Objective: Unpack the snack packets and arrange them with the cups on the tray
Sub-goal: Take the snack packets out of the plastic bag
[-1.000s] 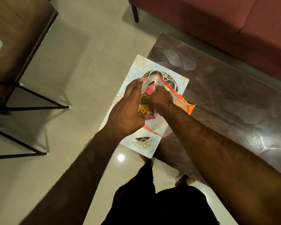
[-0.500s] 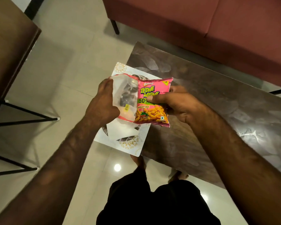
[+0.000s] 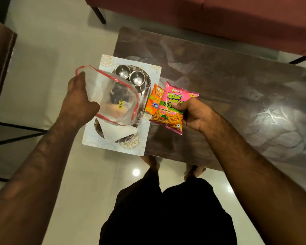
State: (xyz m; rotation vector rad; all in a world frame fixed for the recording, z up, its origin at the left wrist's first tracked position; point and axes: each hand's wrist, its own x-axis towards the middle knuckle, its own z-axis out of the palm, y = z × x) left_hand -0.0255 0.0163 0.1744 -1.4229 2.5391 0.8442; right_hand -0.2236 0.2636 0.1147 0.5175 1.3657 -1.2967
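My left hand (image 3: 78,101) grips a clear plastic bag (image 3: 111,96) with a red rim and holds it over the tray. My right hand (image 3: 194,114) is shut on a pink snack packet (image 3: 171,106), low over the table just right of the tray. An orange snack packet (image 3: 155,99) lies on the table, partly under the pink one. Two steel cups (image 3: 130,75) stand side by side at the far end of a steel tray (image 3: 146,91). The tray rests on a white patterned placemat (image 3: 131,138) at the table's left end.
The dark marbled coffee table (image 3: 228,96) stretches to the right. A red sofa (image 3: 219,18) stands behind it. At the far left are a wooden table (image 3: 0,55) and black metal legs (image 3: 16,135). My feet show below the table's near edge.
My right hand drew the pink packet out of the bag and carried it right, down toward the table. The bag in my left hand shifted left, uncovering the two cups and the orange packet.
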